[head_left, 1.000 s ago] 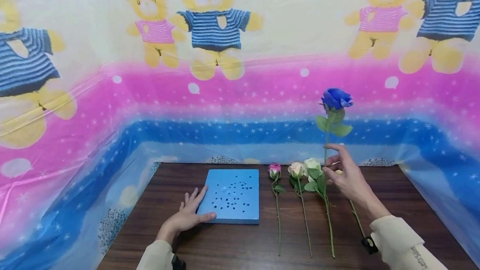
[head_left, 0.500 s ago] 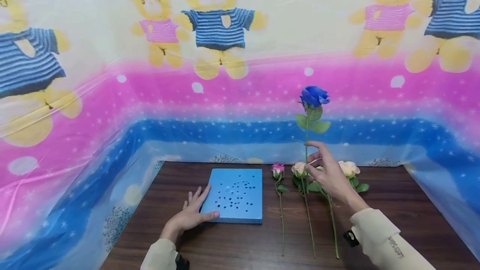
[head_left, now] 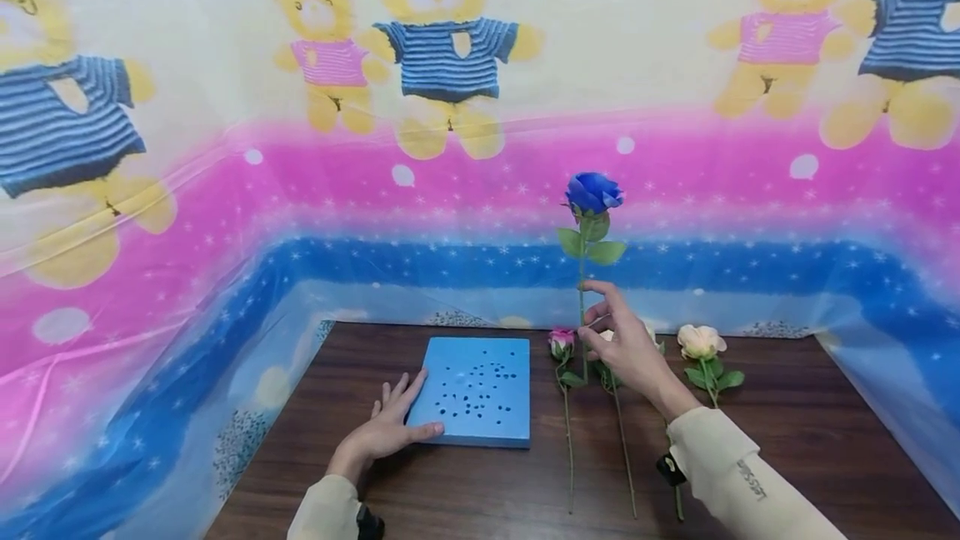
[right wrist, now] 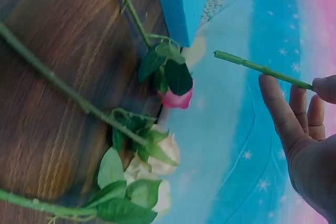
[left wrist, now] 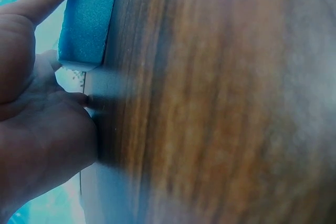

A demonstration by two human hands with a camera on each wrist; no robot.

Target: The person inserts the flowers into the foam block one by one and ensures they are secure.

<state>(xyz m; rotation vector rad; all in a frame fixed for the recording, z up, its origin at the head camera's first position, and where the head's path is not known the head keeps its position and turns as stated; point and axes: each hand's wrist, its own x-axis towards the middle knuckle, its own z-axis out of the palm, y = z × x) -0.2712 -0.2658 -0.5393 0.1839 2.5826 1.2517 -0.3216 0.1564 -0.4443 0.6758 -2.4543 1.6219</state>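
Note:
In the head view, my right hand (head_left: 628,352) pinches the stem of an artificial blue rose (head_left: 594,193) and holds it upright above the table, bloom at the top. The right wrist view shows the cut lower end of its stem (right wrist: 252,65) hanging free past the fingers. My left hand (head_left: 384,430) rests with spread, straight fingers along the left side of a light blue foam block (head_left: 491,386). Its thumb lies at the block's front edge. Many small holes dot the block's top. Part of the left palm shows in the left wrist view (left wrist: 42,114).
On the brown wooden table (head_left: 465,490), a pink rose (head_left: 561,343) lies right of the block. Pale roses lie beyond it, partly hidden by my right hand and sleeve; one cream rose (head_left: 701,342) is farthest right. A teddy-bear printed cloth (head_left: 465,190) hangs behind the table.
My right hand has carried the blue rose leftward, from over the pale roses to near the pink one. The cream rose at the right has come into view. My left hand stays against the block.

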